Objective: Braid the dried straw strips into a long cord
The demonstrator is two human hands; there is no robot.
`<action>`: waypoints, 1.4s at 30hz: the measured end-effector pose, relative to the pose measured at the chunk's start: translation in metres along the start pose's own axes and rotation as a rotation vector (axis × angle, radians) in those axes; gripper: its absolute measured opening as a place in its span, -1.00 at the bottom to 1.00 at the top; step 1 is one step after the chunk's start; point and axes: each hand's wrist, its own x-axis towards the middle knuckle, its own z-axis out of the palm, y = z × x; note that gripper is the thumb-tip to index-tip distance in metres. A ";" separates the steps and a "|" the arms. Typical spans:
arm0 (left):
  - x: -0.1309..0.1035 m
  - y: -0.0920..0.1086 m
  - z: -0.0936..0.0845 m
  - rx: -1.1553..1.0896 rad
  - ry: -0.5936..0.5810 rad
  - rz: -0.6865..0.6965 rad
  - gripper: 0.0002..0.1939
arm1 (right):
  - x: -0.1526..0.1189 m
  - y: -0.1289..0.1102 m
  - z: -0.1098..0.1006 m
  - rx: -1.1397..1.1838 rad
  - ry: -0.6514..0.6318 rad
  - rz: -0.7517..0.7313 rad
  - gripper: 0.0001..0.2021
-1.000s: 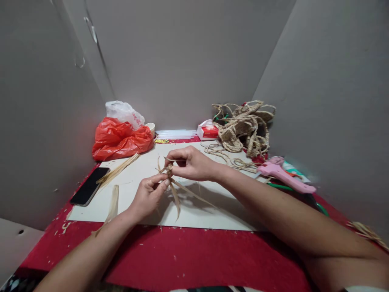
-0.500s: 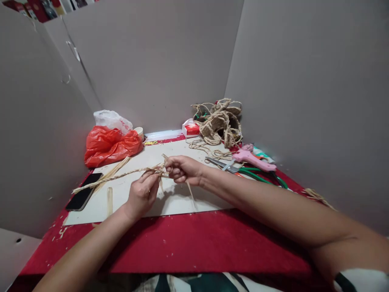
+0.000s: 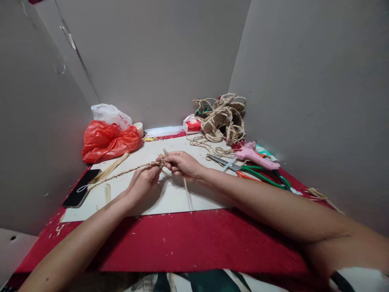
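Over the white board (image 3: 182,200) my two hands meet at one end of a braided straw cord (image 3: 127,170). My left hand (image 3: 146,177) is closed, its fingers pinching the cord close to that end. Fingertips of my right hand (image 3: 181,163) are closed on the loose straw strands at the same spot, almost touching the left fingers. One pale strand (image 3: 186,188) hangs below the right hand. Leftward, the cord stretches to a thin white loop at its far end, over the phone (image 3: 79,190). The exact crossing of strands between the fingers is hidden.
At the back left are a red plastic bag (image 3: 111,142) and a paper cup (image 3: 138,128). Coiled rope (image 3: 221,121) and a tissue box (image 3: 192,125) stand at the back. Green-handled scissors (image 3: 252,171) and a pink glue gun (image 3: 257,158) lie right. Loose straw (image 3: 114,165) lies left.
My hands have drawn closer together at the cord's end. A thin white loop now shows at the cord's left end. The view has tilted slightly down.
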 end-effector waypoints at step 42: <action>-0.004 -0.018 0.019 0.120 -0.064 0.031 -0.81 | 0.024 -0.016 -0.020 -0.385 0.016 0.147 -0.88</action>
